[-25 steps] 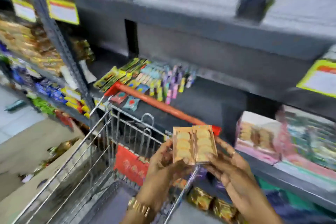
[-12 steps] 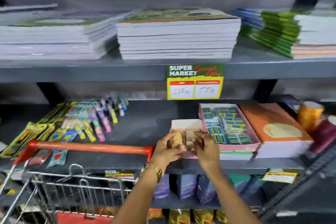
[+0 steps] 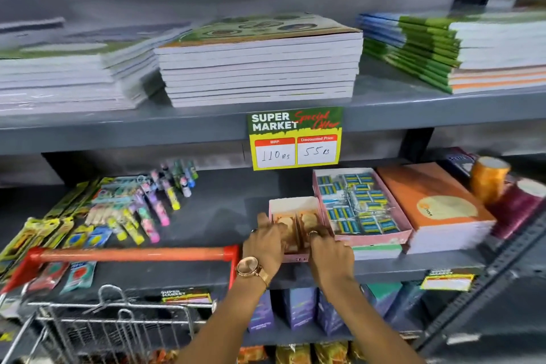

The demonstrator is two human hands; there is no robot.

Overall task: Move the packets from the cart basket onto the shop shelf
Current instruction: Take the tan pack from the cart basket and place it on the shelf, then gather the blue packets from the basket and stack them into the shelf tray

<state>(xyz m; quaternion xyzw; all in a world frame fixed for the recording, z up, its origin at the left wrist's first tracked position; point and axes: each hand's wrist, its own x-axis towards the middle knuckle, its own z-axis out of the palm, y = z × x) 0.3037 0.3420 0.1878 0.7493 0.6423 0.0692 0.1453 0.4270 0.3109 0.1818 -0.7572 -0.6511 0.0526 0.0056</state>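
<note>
Compared with 1 second ago, the 2 tan packets (image 3: 297, 227) are no longer being held up over the cart basket (image 3: 118, 325); they are now sitting down inside the small pink box (image 3: 291, 207) on the middle shelf (image 3: 224, 216), so this pair is as good as placed. The left hand (image 3: 266, 241) is pressing on the left packet with its fingers curled over it, and the right hand (image 3: 329, 248) is doing the same on the right one; whether they are gripping or only pushing, I cannot tell. Letting go looks like the remaining step, then going back to the cart at 7 o'clock.

At 3 o'clock of the hands, the pink tray of blue packets (image 3: 354, 204) is touching the small box, with an orange pad stack (image 3: 434, 207) beyond it. Pens and markers (image 3: 141, 207) are lying at 9 o'clock. The orange cart handle (image 3: 130, 254) is crossing just beside the left wrist, crowding the way back. The price sign (image 3: 295, 139) is hanging at 12 o'clock.
</note>
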